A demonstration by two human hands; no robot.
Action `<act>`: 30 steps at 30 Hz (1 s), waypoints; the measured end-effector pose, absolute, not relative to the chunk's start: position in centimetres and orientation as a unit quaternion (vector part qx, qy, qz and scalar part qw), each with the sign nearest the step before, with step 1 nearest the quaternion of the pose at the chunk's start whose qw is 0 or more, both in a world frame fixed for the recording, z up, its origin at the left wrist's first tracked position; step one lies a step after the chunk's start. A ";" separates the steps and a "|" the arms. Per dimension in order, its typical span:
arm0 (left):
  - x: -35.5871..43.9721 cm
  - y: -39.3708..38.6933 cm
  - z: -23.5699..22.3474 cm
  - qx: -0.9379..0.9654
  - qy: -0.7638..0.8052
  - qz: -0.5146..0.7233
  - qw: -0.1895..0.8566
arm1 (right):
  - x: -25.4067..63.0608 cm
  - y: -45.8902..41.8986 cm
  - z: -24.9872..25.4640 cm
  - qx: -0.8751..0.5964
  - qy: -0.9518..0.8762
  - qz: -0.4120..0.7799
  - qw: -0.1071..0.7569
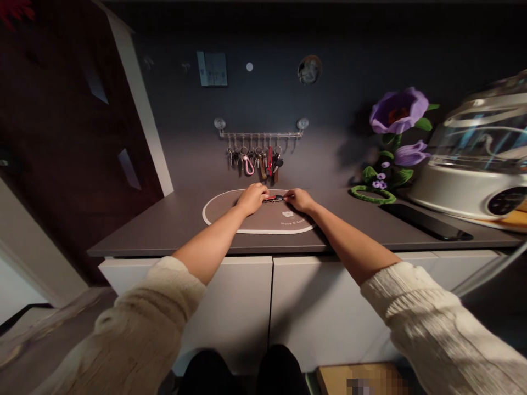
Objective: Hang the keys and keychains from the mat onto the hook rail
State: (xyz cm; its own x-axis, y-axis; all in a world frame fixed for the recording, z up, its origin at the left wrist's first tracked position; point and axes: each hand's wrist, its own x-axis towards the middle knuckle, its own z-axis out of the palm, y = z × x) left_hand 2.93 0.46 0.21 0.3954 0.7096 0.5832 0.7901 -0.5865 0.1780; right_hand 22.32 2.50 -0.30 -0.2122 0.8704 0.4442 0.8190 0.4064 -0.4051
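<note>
A small bunch of keys (273, 198) with a red piece and a black piece lies low over the brown oval mat (222, 211). My left hand (252, 199) has its fingers closed on the red end. From the other side, my right hand (300, 200) pinches the dark end between bent fingers. Both hands rest close to the mat, and the fingers partly cover what they grip. Behind them, several other keys (259, 159) hang from a clear hook rail (263, 134) on the wall, among them a pink loop (248, 165) and a red strip (270, 160).
On the right of the counter (144, 230) stand purple knitted flowers (399, 112) with a green ring base (373, 195). Near them are a black phone-like slab (426, 221) and a white appliance with a clear cover (457, 189). White cabinet doors (234, 296) lie below.
</note>
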 end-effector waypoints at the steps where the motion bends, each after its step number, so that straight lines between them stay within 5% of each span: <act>1: 2.9 0.5 0.2 -0.833 -0.450 -0.316 0.064 | 22.2 2.3 -0.2 -0.551 -0.773 0.043 0.312; 12: 3.0 0.8 0.1 -0.830 -0.450 -0.319 0.080 | 21.9 0.9 0.7 -0.592 -0.747 0.040 0.300; 30: 3.5 -0.1 0.6 -0.816 -0.462 -0.335 0.093 | 21.7 1.4 1.4 -0.539 -0.718 0.056 0.437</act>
State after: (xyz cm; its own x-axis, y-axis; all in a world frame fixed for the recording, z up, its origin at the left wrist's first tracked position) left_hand 3.45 -0.07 0.60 0.3486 0.6919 0.6323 0.8164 -0.5555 0.1577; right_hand 21.67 1.35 1.39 -0.0366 0.8226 0.5674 0.7249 0.4127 -0.5516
